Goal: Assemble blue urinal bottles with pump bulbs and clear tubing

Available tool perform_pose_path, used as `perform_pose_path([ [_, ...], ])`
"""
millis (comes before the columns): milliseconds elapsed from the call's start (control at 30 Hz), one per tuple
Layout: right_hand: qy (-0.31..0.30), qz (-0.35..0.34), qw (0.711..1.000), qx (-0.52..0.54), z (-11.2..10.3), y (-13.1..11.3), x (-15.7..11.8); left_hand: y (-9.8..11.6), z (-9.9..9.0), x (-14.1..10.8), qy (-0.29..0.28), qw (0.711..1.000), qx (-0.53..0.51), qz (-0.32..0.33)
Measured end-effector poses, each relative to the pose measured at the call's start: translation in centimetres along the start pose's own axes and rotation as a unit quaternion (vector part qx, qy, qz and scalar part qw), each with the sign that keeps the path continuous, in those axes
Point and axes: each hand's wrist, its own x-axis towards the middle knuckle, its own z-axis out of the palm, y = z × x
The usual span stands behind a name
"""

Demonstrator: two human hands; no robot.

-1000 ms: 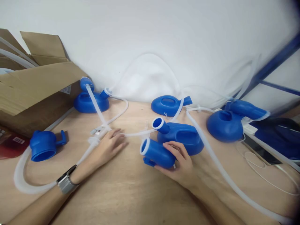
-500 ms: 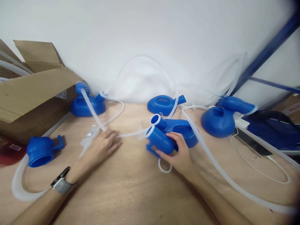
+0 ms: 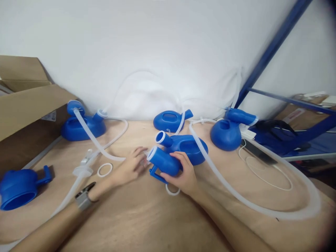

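My right hand (image 3: 185,173) grips a blue plastic cup-shaped spout (image 3: 166,161) with a white rim and a hinged blue arm. Its mouth tilts up and left. Behind it lies a blue handled bottle (image 3: 187,145), its white-rimmed neck pointing left; whether they touch is unclear. To the left, my left hand (image 3: 135,164) has curled, blurred fingers around the end of a translucent hose (image 3: 112,157). A clear connector (image 3: 145,157) shows between those fingers and the spout. One white ring (image 3: 172,190) lies below the spout, another white ring (image 3: 105,170) beside my left forearm.
More blue bottles (image 3: 89,127) stand along the wall with hoses looping around them. A loose blue spout (image 3: 21,185) lies at left below a cardboard box (image 3: 31,105). On the right are a long hose (image 3: 246,203), a phone (image 3: 258,152) on a cable and a blue metal frame (image 3: 275,42).
My left hand has moved right to the hose connector beside the spout, uncovering a white ring on the table. My right hand keeps its grip. The view has shifted right.
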Motion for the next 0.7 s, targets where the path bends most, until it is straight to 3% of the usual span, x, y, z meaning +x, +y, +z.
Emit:
perform_pose_path([
  [67, 0.007, -0.002, 1.000, 0.002, 0.0, 0.0, 0.1, 1.0, -3.2, 0.3, -0.006, 0.980, -0.181, -0.087],
  [167, 0.000, -0.011, 1.000, 0.001, 0.0, -0.1, 0.1, 2.8, -6.9, 0.8, 0.067, 0.903, -0.379, -0.193],
  [233, -0.009, -0.017, 1.000, 0.002, 0.1, -0.2, 0.0, 4.0, -7.4, 1.0, 0.094, 0.864, -0.438, -0.230],
  [300, -0.016, -0.036, 0.999, 0.008, 0.3, -0.3, -0.3, 5.0, -6.5, 1.0, 0.115, 0.847, -0.448, -0.263],
  [400, -0.025, -0.069, 0.997, 0.020, 0.4, -0.7, -0.8, 6.3, -3.7, 1.1, 0.142, 0.847, -0.430, -0.278],
  [500, -0.025, -0.077, 0.997, 0.021, 0.3, -1.0, -1.1, 7.3, -1.7, 1.3, 0.168, 0.873, -0.382, -0.251],
  [600, -0.017, -0.104, 0.994, 0.018, 0.2, -1.2, -1.1, 8.2, -1.1, 1.7, 0.203, 0.902, -0.319, -0.210],
  [700, 0.003, -0.145, 0.989, 0.015, 0.2, -1.2, -1.2, 8.9, -1.1, 2.0, 0.186, 0.914, -0.318, -0.170],
])
